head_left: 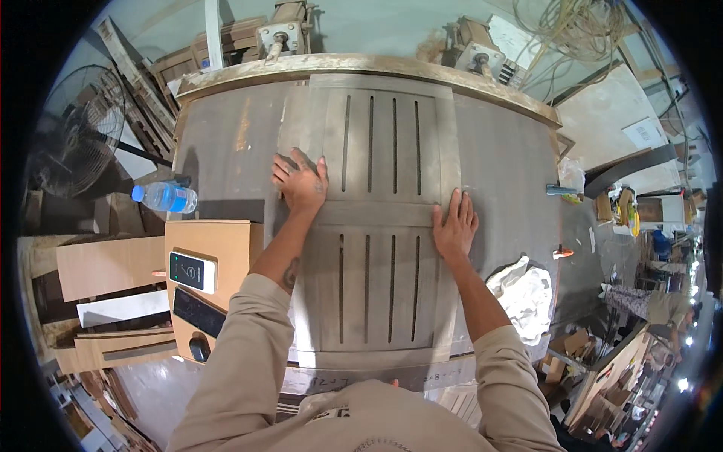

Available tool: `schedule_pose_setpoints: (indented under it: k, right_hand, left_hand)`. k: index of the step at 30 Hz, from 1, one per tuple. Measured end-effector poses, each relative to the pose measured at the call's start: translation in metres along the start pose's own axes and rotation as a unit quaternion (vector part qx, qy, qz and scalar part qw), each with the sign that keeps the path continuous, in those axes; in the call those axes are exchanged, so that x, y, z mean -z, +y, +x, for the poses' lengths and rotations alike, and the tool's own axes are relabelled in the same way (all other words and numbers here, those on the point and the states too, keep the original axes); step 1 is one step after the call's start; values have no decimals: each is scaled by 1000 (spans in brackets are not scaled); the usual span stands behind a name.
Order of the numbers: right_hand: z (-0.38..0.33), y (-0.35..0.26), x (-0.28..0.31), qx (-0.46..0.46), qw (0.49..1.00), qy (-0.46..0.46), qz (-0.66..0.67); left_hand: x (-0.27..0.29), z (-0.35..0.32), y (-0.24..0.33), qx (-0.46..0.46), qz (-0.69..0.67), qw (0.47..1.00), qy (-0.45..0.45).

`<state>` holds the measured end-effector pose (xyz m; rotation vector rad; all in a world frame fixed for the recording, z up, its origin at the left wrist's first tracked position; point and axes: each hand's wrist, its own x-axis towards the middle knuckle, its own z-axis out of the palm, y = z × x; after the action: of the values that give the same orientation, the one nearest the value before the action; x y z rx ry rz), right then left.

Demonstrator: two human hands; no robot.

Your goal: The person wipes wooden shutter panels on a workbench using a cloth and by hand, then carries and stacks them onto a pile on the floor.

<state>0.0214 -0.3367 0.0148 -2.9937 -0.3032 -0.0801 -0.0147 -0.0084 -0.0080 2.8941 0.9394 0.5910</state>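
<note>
A slatted wooden panel [376,214] under two-handed contact. The panel lies flat on the workbench [504,151], between the two sets of fingers, extending beyond the fingertips and back toward the person's torso. The left hand [303,187] rests at the panel's left side, its fingers spread and slightly bent, the thumb apart; nothing is clamped between them. The right hand [456,228] lies at the right edge, its fingers nearly together and extended, the thumb apart on the panel side; it too grips nothing visibly. Whether any fingertip hooks over an edge cannot be told. Left of the left fingers lies a water bottle [167,197]; nearer the body than those fingers, a cardboard box [215,230] carries a white phone [193,271]. Nearer the body than the right fingers, and to their right, is a crumpled white cloth [523,297].

The step in hand appears to be steadying, aligning or feeling the panel. The next move probably calls for even pressure from both hands or, for lifting, fingertips worked beneath opposite edges.
</note>
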Motion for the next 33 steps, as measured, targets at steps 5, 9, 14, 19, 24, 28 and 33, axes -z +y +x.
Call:
schedule_pose_setpoints:
  k: [5, 9, 14, 19, 24, 28, 33]
  right_hand:
    - [1, 4, -1, 2, 1000, 2, -4]
    - [1, 3, 0, -4, 1000, -1, 5]
    - [1, 2, 1, 0, 1000, -14, 6]
    - [-1, 3, -2, -4, 1000, -18, -2]
    - [0, 2, -2, 1, 1000, -5, 6]
    - [3, 2, 1, 3, 1000, -4, 20]
    - [1, 2, 0, 10, 1000, 1, 6]
  left_hand:
    - [6, 3, 3, 15, -24, 998, -57]
    - [4, 3, 3, 13, -17, 998, -60]
    - [3, 1, 1, 9, -24, 999, -41]
    - [4, 1, 1, 7, -31, 998, -50]
    - [-3, 1, -3, -12, -20, 1000, -18]
    - [-1, 3, 0, -9, -41, 999, -10]
    - [2, 1, -2, -5, -30, 1000, 3]
